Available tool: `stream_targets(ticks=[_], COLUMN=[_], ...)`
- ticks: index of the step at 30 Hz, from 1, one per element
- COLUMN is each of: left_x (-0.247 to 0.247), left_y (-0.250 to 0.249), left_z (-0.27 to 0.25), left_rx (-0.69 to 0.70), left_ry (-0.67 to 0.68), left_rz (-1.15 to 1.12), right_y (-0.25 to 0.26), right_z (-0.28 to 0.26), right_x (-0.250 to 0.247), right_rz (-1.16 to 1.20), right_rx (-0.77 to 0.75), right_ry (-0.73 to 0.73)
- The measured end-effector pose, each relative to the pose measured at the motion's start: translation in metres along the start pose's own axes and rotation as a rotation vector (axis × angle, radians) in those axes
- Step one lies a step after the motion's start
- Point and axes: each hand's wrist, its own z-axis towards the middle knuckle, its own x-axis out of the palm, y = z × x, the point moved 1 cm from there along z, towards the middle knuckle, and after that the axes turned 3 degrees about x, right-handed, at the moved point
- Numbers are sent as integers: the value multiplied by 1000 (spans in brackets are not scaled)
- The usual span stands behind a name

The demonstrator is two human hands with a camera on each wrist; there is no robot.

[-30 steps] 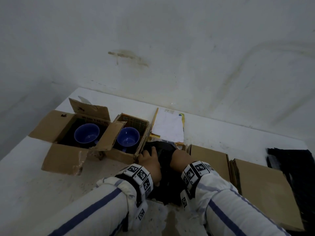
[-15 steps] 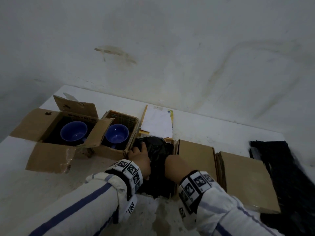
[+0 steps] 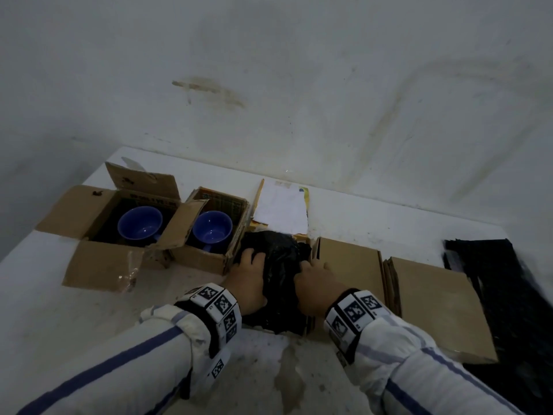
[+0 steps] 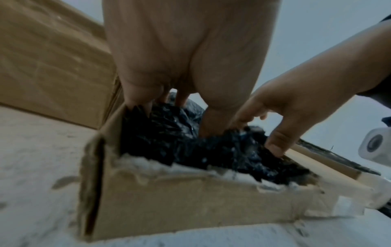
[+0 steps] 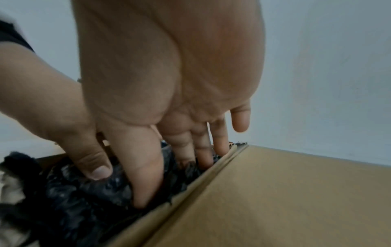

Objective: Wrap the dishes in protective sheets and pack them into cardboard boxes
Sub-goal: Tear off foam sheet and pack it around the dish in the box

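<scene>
Wrapped in crinkled black plastic, the bundle (image 3: 276, 265) sits down inside the open cardboard box (image 4: 190, 205) in front of us, and everything else we place against that box. We press it in with both hands. Our left hand (image 3: 250, 280) lies on the bundle's left side, fingers spread over the plastic and tips sinking into it. Our right hand (image 3: 317, 287) works the right side, fingers (image 5: 203, 150) close together and pushed down between the plastic and the box wall, thumb dug into the wrap.

We judge the wrap soft, light and slippery, so it gives under the fingers and grips poorly by itself. The dish inside is hidden; we take it as hard and breakable. Better to cup the whole bundle from both sides than to pull on loose plastic, which could slide off.

Left of the box stand two more open boxes, each with a blue cup (image 3: 140, 223) inside. Right of it lie flat cardboard pieces (image 3: 434, 304), and beyond them a pile of black sheets (image 3: 490, 265).
</scene>
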Motion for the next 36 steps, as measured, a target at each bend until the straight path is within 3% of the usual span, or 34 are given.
stream_targets(ticks=[5, 7, 15, 19, 23, 29, 33, 36], left_x=[-10, -14, 6, 5, 0, -7, -11, -4], left_y=[4, 2, -6, -5, -3, 5, 8, 5], left_z=[-1, -4, -12, -14, -14, -2, 1, 0], left_rx=[-18, -25, -15, 6, 9, 19, 33, 16], left_ry=[260, 294, 73, 75, 178, 254, 222, 190], left_rz=[90, 162, 323, 317, 259, 101, -10, 36], right_y=[4, 7, 15, 11, 7, 10, 10, 7], right_z=[-4, -1, 3, 1, -3, -2, -2, -4], right_x=[0, 0, 16, 14, 3, 0, 6, 7], right_rz=[-156, -184, -197, -170, -71, 22, 2, 14], right_rx=[-15, -10, 18, 15, 32, 54, 29, -6], right_ry=[3, 1, -115, -81, 63, -66, -32, 15])
